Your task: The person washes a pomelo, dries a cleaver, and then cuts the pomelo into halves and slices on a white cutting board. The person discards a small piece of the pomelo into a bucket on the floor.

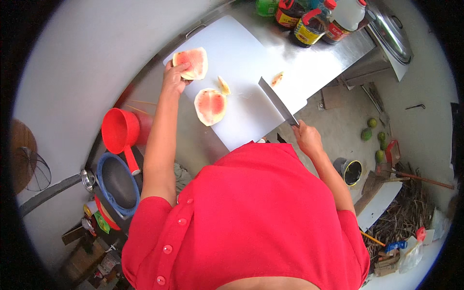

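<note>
In my left hand (175,78) is a thick piece of watermelon (195,62), pale red with a light rind edge, held at the far left part of a white cutting board (246,119). Just below it, a second watermelon piece (211,107) lies flat across the board's left edge. A thin offcut (223,86) rests beside that piece. My right hand (308,137) grips the handle of a cleaver (277,99), its blade slanting over the board's right part. Past the blade lies another small offcut (277,78).
Sauce bottles (308,30) and a white jug (348,18) stand at the back of the metal counter (348,50). To the left are a red plastic dipper (119,130) and a blue-rimmed basin (117,185). Several green fruits (366,135) and a bucket (351,172) are on the floor at right.
</note>
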`<state>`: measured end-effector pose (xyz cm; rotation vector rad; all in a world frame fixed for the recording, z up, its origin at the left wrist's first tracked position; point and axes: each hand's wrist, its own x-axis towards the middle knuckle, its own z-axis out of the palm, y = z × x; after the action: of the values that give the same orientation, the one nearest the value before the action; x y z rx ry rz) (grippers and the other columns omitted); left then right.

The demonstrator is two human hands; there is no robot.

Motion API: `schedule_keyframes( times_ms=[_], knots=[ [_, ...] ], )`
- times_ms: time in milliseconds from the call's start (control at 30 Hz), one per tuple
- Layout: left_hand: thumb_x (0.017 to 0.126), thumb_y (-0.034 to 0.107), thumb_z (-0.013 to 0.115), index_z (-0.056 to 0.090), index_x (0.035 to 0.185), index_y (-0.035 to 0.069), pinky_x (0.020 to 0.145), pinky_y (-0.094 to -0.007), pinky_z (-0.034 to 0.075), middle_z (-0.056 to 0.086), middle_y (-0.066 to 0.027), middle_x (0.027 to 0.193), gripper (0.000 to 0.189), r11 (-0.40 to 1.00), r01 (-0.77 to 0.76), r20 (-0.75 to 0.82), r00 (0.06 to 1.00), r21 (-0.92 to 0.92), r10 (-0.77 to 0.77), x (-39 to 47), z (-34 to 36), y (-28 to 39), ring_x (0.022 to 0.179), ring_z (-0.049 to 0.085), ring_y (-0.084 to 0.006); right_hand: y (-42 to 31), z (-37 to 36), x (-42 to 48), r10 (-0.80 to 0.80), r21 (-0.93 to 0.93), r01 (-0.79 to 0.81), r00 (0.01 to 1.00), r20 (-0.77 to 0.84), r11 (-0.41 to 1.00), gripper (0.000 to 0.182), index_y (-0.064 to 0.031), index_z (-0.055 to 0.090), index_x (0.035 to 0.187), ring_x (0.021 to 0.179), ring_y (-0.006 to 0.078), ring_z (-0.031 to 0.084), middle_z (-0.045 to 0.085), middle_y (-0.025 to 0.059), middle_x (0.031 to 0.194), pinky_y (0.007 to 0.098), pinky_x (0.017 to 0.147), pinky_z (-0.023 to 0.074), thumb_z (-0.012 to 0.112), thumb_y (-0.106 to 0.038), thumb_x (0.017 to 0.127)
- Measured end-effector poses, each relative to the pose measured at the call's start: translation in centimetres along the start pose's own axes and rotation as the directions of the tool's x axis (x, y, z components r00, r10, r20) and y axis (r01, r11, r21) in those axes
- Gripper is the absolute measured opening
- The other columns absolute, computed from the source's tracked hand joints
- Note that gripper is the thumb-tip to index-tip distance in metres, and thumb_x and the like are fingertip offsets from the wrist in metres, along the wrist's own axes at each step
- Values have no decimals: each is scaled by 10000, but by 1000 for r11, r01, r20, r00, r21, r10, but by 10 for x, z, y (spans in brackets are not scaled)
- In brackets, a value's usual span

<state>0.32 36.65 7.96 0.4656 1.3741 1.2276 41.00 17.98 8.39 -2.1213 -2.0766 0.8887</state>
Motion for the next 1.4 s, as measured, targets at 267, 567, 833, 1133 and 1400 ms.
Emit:
schedule_keyframes(
  times_ms=[267,567,833,1133,1400],
  knots=[
    [691,-16,694,460,1227,41,717,-423,529,604,-95,1062,587,973,-66,-5,998,221,69,45,-42,-47,895,632,-257,-5,3,-2,-14,-45,13,1000,-11,999,222,-35,525,920,723,426,606,613,231,702,529,642,455,516,-257,920],
    [708,147,721,531,1190,86,909,-446,446,484,-166,1256,521,-136,-491,460,634,861,622,-12,31,-31,1124,495,-349,-5,8,-6,-33,-45,30,998,-53,999,208,-44,514,900,698,425,606,612,225,688,531,619,453,517,-250,919],
    [749,67,631,565,1126,44,882,-485,478,457,-213,1220,384,-286,-453,438,891,845,-117,-43,91,-77,1114,495,-390,0,12,-9,-24,-39,21,997,-75,999,219,-49,514,902,691,424,603,611,220,683,528,614,456,513,-267,921],
    [681,195,747,624,771,30,676,-350,500,655,-131,768,225,403,-375,462,876,835,-142,-8,125,-98,750,637,-245,37,21,-48,153,422,-92,982,-114,902,257,-14,563,921,712,419,617,619,215,709,465,628,475,556,-270,913],
    [707,264,759,590,1007,50,815,-408,498,593,-161,1016,406,148,-494,487,870,857,81,-50,216,-141,962,596,-326,67,-1,-71,317,501,-191,931,-178,844,257,21,575,958,781,393,642,629,246,811,403,656,489,586,-230,904]
  ],
)
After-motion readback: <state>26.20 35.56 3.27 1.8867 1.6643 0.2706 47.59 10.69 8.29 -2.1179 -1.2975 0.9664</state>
